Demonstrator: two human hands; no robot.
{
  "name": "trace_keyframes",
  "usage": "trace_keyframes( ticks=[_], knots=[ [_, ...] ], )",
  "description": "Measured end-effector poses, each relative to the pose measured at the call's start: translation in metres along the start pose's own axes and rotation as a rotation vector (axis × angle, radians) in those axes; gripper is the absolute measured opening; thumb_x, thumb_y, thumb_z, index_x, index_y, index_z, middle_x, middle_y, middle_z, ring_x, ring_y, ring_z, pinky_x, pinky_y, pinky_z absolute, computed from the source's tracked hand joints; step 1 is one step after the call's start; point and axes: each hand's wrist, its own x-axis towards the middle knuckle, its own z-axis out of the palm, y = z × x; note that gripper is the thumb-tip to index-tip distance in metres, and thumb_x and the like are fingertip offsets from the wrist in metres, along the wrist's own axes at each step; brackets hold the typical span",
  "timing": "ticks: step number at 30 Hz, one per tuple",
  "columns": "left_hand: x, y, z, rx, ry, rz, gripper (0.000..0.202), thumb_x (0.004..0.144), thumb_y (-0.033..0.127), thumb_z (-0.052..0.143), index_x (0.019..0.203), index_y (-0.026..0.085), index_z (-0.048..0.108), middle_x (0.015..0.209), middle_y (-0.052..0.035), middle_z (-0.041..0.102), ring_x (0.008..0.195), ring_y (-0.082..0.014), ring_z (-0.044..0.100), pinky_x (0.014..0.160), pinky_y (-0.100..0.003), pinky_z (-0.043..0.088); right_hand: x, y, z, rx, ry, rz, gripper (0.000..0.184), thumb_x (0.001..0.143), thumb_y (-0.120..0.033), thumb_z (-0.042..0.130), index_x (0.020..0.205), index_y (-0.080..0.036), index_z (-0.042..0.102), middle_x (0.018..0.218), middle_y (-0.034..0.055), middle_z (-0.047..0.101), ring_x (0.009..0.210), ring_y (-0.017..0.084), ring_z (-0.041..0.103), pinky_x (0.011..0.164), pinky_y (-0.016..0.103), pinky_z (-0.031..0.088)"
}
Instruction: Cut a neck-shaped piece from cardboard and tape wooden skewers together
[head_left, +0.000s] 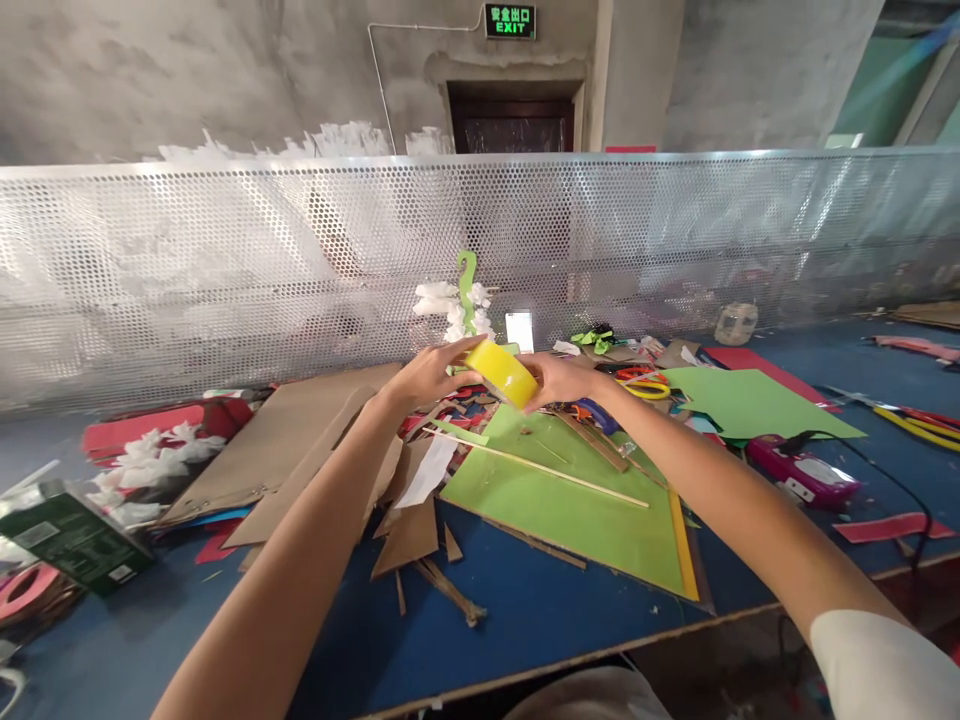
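Note:
A roll of yellow tape [504, 374] is held up above the middle of the table, between my two hands. My left hand [437, 374] grips its left side with thumb and fingers. On its right side, my right hand [556, 380] is closed around the edge, with some fingers hidden behind the roll. Below them lies a stack of green sheets [555, 510] with a thin wooden stick [551, 472] across it. Just behind the hands stands a green hooked strip [466, 290] with white crumpled tufts [442, 300] around it.
Brown cardboard [277, 440] and a green box [75, 535] lie to the left. Scissors with orange and yellow handles [641, 382], a green paper [750, 400] and a purple device [802, 472] with a black cord are on the right. A perforated metal screen [225, 260] borders the blue table [420, 650].

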Motion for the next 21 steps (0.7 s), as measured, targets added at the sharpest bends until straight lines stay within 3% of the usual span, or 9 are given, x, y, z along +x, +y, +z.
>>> trace_keyframes(
  ticks=[3, 8, 10, 15, 21],
  knots=[
    [0.002, 0.005, -0.002, -0.149, -0.123, 0.054, 0.072, 0.091, 0.047, 0.065, 0.156, 0.022, 0.046, 0.152, -0.0149, 0.058, 0.130, -0.0278, 0.063, 0.107, -0.039, 0.052, -0.001, -0.002, 0.000, -0.055, -0.128, 0.029, 0.066, 0.061, -0.038, 0.094, 0.118, -0.017, 0.070, 0.111, 0.0076, 0.075, 0.107, 0.028, 0.067, 0.098, 0.041, 0.053],
    [0.003, 0.012, -0.011, -0.160, -0.215, -0.013, 0.057, 0.086, 0.048, 0.069, 0.137, 0.022, 0.062, 0.122, -0.0109, 0.073, 0.110, -0.0244, 0.069, 0.095, -0.036, 0.054, 0.000, -0.006, 0.002, 0.025, -0.183, 0.089, 0.057, 0.066, -0.038, 0.092, 0.114, -0.016, 0.070, 0.109, 0.0074, 0.074, 0.107, 0.026, 0.068, 0.099, 0.039, 0.054],
    [0.005, 0.016, -0.016, -0.112, -0.250, -0.036, 0.055, 0.085, 0.049, 0.069, 0.134, 0.023, 0.064, 0.117, -0.0096, 0.074, 0.106, -0.0243, 0.069, 0.092, -0.034, 0.053, 0.001, -0.006, 0.003, 0.093, -0.195, 0.074, 0.057, 0.070, -0.038, 0.091, 0.117, -0.016, 0.069, 0.111, 0.0081, 0.073, 0.109, 0.025, 0.067, 0.099, 0.039, 0.055],
    [0.009, 0.038, -0.023, 0.146, -0.387, -0.110, 0.062, 0.079, 0.055, 0.073, 0.132, 0.024, 0.066, 0.117, -0.0099, 0.074, 0.100, -0.0283, 0.068, 0.083, -0.034, 0.047, 0.000, -0.006, 0.008, 0.169, -0.229, 0.104, 0.058, 0.079, -0.043, 0.085, 0.123, -0.013, 0.063, 0.107, 0.0099, 0.071, 0.091, 0.021, 0.067, 0.076, 0.032, 0.058],
    [0.014, 0.060, -0.018, 0.246, -0.434, -0.048, 0.058, 0.079, 0.061, 0.071, 0.125, 0.027, 0.069, 0.110, -0.0078, 0.074, 0.094, -0.0272, 0.067, 0.080, -0.033, 0.044, -0.001, -0.001, 0.011, 0.319, -0.241, 0.104, 0.065, 0.082, -0.051, 0.082, 0.131, -0.015, 0.059, 0.115, 0.0122, 0.067, 0.099, 0.022, 0.067, 0.077, 0.034, 0.060]
  ],
)
